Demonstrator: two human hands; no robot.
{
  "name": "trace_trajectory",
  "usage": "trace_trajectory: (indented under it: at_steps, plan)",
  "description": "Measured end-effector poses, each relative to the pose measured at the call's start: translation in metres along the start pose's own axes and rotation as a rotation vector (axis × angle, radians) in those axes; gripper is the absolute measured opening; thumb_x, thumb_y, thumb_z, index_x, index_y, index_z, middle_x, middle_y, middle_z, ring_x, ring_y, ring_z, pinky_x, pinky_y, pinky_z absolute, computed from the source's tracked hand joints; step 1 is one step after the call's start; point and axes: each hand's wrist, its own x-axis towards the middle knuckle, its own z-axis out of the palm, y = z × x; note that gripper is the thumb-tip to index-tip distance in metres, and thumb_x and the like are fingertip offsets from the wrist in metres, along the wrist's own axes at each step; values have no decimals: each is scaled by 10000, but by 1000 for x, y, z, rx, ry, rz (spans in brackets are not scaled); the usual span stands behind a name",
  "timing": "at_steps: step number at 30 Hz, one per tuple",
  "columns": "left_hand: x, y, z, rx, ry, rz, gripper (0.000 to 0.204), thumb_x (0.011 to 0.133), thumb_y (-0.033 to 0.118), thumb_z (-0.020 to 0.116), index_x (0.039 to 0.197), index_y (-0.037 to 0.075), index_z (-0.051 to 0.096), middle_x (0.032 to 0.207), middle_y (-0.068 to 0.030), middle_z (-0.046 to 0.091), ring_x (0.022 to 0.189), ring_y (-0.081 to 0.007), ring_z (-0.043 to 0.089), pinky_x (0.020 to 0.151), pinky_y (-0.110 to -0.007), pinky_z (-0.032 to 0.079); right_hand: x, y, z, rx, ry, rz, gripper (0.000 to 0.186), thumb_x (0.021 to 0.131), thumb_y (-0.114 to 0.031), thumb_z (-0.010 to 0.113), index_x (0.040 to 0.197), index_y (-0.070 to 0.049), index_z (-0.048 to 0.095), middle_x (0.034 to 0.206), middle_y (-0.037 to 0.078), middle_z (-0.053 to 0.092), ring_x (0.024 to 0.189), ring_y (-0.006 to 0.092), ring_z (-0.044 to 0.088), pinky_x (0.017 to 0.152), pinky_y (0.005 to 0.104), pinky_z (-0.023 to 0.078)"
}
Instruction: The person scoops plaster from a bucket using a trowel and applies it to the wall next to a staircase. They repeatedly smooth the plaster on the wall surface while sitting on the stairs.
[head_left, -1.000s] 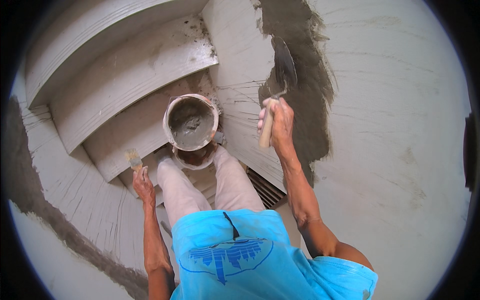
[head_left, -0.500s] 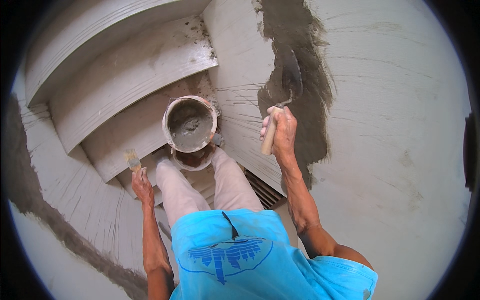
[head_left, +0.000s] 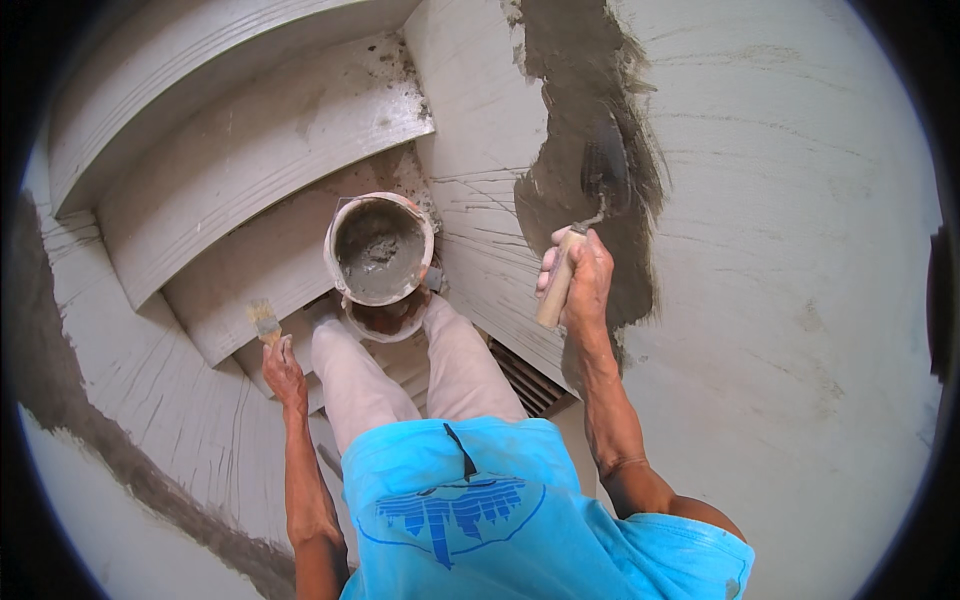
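Note:
In my right hand (head_left: 580, 270) is the wooden handle of a trowel (head_left: 603, 170), its dark blade lying against the band of wet grey mortar (head_left: 565, 60) on the right-hand wall. My left hand (head_left: 283, 368) grips a paintbrush (head_left: 264, 318) with pale, dirty bristles beside the lower steps. Between the two hands, near my legs, a white bucket (head_left: 425, 240) holds grey mortar, with a second container (head_left: 360, 325) of dark, reddish-brown contents partly hidden beneath it.
Curved stair treads (head_left: 240, 150) climb toward the upper left. A slotted dark opening (head_left: 525, 378) lies low on the right, past my leg. Another mortar band (head_left: 110, 440) runs along the left wall. The pale right wall (head_left: 780, 250) fills the right side.
My right hand and trowel have moved right and somewhat down across the mortar band, the blade shifting toward the band's right edge. My left hand with the brush has barely moved.

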Motion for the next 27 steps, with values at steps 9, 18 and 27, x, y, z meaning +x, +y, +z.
trace_trajectory:
  at_steps: [9, 18, 27]
  plan:
    - [-1, 4, 2, -7, -17, 1, 191, 960, 126, 590, 1028, 5, 722, 950, -246, 647, 873, -418, 629, 782, -467, 489, 15, -13, 4, -2, 16, -22, 274, 998, -236, 409, 1032, 4, 536, 715, 86, 574, 527, 142, 567, 452, 297, 499]
    - [-2, 3, 2, 4, -1, -1, 188, 956, 127, 595, 1034, 10, 721, 934, -238, 640, 861, -420, 628, 775, -468, 488, -3, -10, 12, 38, 8, 23, 306, 1001, -324, 446, 1064, -34, 521, 734, 75, 579, 533, 152, 570, 456, 305, 501]
    - [-2, 7, 2, -5, 7, -1, 190, 959, 125, 591, 1035, 5, 718, 936, -242, 636, 859, -420, 628, 763, -465, 488, 8, -9, 2, 95, 47, -28, 264, 982, -229, 411, 1045, -5, 537, 723, 89, 583, 534, 149, 582, 446, 295, 498]
